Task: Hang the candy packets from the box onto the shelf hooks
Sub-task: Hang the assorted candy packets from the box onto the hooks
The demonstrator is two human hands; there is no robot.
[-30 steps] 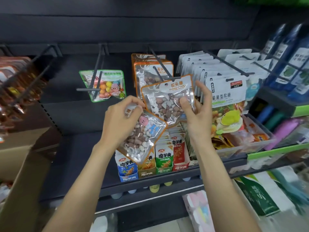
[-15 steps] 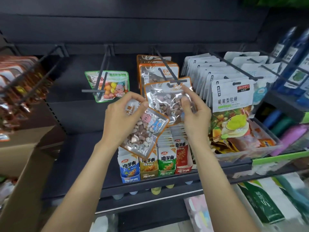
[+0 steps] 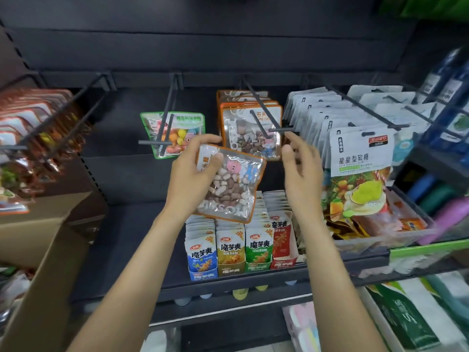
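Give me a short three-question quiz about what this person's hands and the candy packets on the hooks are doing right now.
1. True or false: the left hand grips an orange-edged packet.
2. What does the right hand hold? A) a packet B) nothing C) a box
3. How many packets hang on the hook with the green-edged packet?

Key: 1 true. 2 B; its fingers are near the tip of the hook with orange packets. 3 one.
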